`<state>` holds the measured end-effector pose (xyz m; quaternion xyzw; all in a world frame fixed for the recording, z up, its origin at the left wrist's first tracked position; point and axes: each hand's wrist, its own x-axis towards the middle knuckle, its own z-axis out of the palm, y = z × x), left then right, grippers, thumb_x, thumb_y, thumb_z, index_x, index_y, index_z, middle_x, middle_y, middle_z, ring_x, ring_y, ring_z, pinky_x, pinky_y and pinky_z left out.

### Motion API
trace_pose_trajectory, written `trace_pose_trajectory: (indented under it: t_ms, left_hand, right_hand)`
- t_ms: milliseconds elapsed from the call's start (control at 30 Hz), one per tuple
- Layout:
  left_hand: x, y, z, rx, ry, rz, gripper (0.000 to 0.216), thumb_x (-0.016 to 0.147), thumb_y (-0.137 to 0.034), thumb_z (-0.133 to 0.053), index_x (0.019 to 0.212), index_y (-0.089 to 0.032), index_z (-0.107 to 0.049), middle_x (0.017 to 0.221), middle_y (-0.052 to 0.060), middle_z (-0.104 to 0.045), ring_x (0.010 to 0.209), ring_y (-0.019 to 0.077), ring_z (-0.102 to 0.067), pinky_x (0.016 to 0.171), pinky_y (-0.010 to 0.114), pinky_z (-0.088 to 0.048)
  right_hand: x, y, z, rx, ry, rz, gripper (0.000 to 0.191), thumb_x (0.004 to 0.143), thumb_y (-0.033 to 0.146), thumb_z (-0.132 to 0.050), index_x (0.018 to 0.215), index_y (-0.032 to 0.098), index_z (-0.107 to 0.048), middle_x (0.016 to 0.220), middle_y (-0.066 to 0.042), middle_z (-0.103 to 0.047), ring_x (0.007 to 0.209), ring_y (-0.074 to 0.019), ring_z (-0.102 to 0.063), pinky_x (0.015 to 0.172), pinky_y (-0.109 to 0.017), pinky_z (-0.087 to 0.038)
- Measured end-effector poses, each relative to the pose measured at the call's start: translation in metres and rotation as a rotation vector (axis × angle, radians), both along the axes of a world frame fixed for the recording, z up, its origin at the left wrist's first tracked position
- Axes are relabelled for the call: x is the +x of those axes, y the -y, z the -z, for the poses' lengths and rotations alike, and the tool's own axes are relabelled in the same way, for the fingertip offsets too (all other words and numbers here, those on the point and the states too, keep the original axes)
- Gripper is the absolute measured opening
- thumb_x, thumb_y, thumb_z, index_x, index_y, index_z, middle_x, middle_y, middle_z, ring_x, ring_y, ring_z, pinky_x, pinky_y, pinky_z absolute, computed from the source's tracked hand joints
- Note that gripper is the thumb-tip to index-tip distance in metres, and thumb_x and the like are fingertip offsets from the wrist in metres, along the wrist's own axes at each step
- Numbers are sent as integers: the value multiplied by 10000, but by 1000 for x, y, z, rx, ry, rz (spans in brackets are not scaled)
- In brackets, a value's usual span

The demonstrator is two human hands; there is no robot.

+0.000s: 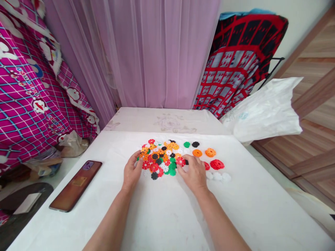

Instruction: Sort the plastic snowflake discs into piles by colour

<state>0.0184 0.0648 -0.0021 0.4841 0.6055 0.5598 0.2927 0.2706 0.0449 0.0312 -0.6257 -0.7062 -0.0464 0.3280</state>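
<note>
A pile of small plastic snowflake discs (pixel 159 157), red, orange, green, black and white, lies on the white table (pixel 162 216). My left hand (pixel 132 171) rests at the pile's left edge, fingers loosely curled against the discs. My right hand (pixel 193 171) sits at the pile's right side, its thumb and fingers pinched on a red disc (pixel 180 161). Loose discs lie apart to the right: a green one (pixel 186 144), a black one (pixel 195 144), two orange ones (pixel 197 152), a larger red one (pixel 217 164) and white ones (pixel 221 176).
A phone (pixel 75 184) lies face down at the table's left. A white plastic bag (pixel 267 111) sits at the right edge. Pink curtains (pixel 151 52) hang behind, patterned blankets (pixel 28 87) pile at the left, a red-black one (pixel 240 59) hangs at the right.
</note>
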Motion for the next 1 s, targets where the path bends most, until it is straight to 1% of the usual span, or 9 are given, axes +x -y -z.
trace_pose_trajectory:
  t_ms: [67, 167, 233, 300, 433, 700, 833, 933, 1000]
  left_hand:
    - [0, 0, 0, -2, 3, 2, 421, 792, -404, -582, 1161, -207, -628, 1217, 84, -660, 1150, 236, -593, 1032, 408, -428]
    - [0, 0, 0, -2, -5, 2, 414, 795, -403, -576, 1159, -215, -631, 1211, 78, -663, 1144, 232, -595, 1033, 407, -427]
    - [-1, 0, 0, -6, -21, 3, 410, 796, -401, -576, 1158, -218, -634, 1211, 75, -664, 1148, 232, -593, 1042, 407, -419]
    - [-2, 0, 0, -15, -41, 8, 409, 797, -401, -575, 1162, -225, -634, 1222, 73, -659, 1155, 234, -589, 1051, 411, -410]
    - [-4, 0, 1, -34, -61, 15, 421, 808, -410, -559, 1183, -229, -622, 1246, 78, -647, 1165, 240, -584, 1053, 425, -407]
    - [-4, -1, 2, -24, -84, 14, 433, 801, -424, -562, 1183, -229, -621, 1257, 76, -642, 1151, 237, -587, 1044, 414, -413]
    - [-4, 0, 0, -28, -73, 14, 430, 799, -423, -561, 1178, -229, -624, 1259, 76, -642, 1148, 233, -588, 1039, 405, -415]
    - [-3, 0, -2, -31, -70, 9, 425, 796, -414, -566, 1175, -231, -625, 1257, 74, -644, 1149, 236, -588, 1028, 403, -425]
    - [-2, 1, -3, -30, -66, 2, 420, 794, -406, -570, 1171, -230, -628, 1254, 75, -646, 1147, 238, -590, 1021, 406, -432]
  right_hand:
    - [28, -6, -11, -23, -8, 123, 278, 780, 335, -599, 1027, 207, -593, 1034, -75, -686, 973, -262, -569, 842, -382, -362]
    - [68, -10, -23, -150, -9, 232, 312, 746, 347, -608, 1032, 223, -589, 1040, -60, -696, 997, -273, -580, 854, -399, -360]
    - [86, -9, -28, -245, 9, 244, 317, 738, 367, -608, 1024, 232, -587, 1045, -47, -700, 999, -270, -586, 856, -400, -361]
    - [94, -8, -28, -324, 42, 224, 321, 742, 379, -600, 1029, 236, -584, 1038, -38, -706, 1008, -264, -588, 855, -396, -363]
    - [96, -7, -24, -407, 112, 195, 336, 759, 351, -578, 1072, 231, -571, 1016, -32, -718, 1057, -258, -576, 849, -386, -368]
    - [96, -8, -20, -457, 124, 214, 355, 783, 335, -556, 1122, 232, -581, 1052, -38, -710, 1096, -263, -549, 879, -401, -360]
    - [96, -8, -21, -411, 128, 200, 359, 779, 339, -559, 1123, 246, -604, 1080, -49, -694, 1097, -267, -544, 883, -408, -366]
    - [97, -7, -27, -364, 131, 218, 340, 788, 276, -521, 1107, 245, -633, 1019, -60, -693, 1070, -265, -556, 862, -402, -381]
    - [97, -6, -33, -313, 115, 237, 321, 787, 239, -498, 1063, 244, -662, 982, -64, -692, 1033, -258, -573, 837, -386, -394]
